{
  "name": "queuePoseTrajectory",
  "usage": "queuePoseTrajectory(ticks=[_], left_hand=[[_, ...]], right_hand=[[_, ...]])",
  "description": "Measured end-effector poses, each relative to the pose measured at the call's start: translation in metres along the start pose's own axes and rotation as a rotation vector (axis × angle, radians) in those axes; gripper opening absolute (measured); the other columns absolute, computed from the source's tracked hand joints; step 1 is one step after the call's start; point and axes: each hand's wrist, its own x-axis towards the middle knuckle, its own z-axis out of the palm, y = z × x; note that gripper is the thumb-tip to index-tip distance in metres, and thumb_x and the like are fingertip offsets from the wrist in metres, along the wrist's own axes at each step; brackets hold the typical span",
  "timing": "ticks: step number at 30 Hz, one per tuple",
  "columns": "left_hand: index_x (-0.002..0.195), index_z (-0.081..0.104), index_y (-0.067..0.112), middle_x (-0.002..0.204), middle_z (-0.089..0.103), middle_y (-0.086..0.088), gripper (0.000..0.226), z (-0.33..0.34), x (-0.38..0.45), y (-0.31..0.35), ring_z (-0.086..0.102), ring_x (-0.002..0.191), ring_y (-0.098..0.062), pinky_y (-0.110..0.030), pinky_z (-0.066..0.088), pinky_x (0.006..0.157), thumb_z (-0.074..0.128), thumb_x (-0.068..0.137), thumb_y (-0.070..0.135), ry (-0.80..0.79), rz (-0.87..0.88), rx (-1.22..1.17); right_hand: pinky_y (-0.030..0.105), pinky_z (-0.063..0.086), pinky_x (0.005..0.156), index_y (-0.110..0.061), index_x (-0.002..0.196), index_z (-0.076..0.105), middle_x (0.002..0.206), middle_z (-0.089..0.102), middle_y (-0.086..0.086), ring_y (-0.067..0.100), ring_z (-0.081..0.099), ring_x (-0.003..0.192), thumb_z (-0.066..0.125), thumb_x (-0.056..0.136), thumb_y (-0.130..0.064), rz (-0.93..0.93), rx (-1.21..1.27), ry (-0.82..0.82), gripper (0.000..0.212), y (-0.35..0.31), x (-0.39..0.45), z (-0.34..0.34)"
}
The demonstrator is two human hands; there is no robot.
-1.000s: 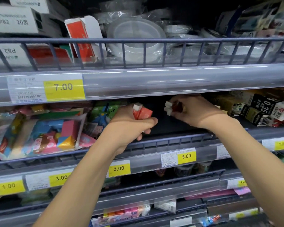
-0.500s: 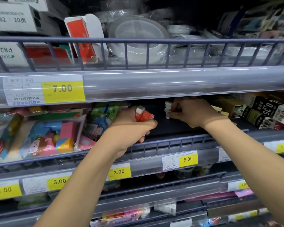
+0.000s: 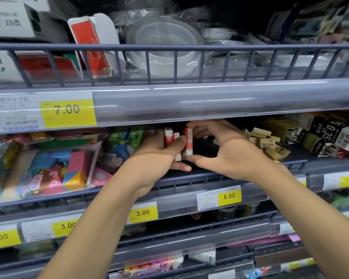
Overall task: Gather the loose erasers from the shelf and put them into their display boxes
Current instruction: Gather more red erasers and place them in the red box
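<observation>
Head view is showing both hands meeting just above the blue wire rail [image 3: 189, 179] of the middle shelf. The left hand [image 3: 159, 156] is gripping a small upright bundle of red-sleeved erasers [image 3: 170, 137], white ends poking out top and bottom, thumb pressing across their front. The right hand [image 3: 226, 150] is pinching one more red eraser [image 3: 188, 140] between thumb below and fingers above, holding it upright and touching the right side of that bundle. To the right of the rail's middle, a loose heap of tan-sleeved erasers [image 3: 264, 141] is lying on the shelf; whether any sit in a box is hard to tell. Below the rail, a yellow 5.00 price tag [image 3: 229, 196] is facing out.
</observation>
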Motion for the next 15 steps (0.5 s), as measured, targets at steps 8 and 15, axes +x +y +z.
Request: queuePoseTrajectory(ticks=[8, 15], left_hand=[[0.098, 0.072, 0.020, 0.080, 0.075, 0.004, 0.003, 0.001, -0.005, 0.004, 0.071, 0.073, -0.017, -0.025, 0.060, 0.063, 0.073, 0.096, 0.022, -0.009, 0.052, 0.079], [0.099, 0.068, 0.016, 0.086, 0.074, -0.001, 0.011, -0.001, -0.004, 0.003, 0.069, 0.073, -0.015, -0.028, 0.058, 0.067, 0.074, 0.095, 0.024, 0.008, 0.032, 0.150]], right_hand=[[0.009, 0.036, 0.098, -0.040, 0.132, 0.047, 0.120, 0.045, -0.024, -0.002, 0.046, 0.118, 0.076, 0.078, -0.046, -0.063, 0.040, -0.034, 0.061, -0.015, 0.000, 0.007], [0.006, 0.030, 0.088, -0.054, 0.140, 0.034, 0.132, 0.050, -0.023, 0.002, 0.044, 0.121, 0.063, 0.078, -0.071, 0.163, -0.176, -0.223, 0.071, 0.015, 0.013, -0.016]])
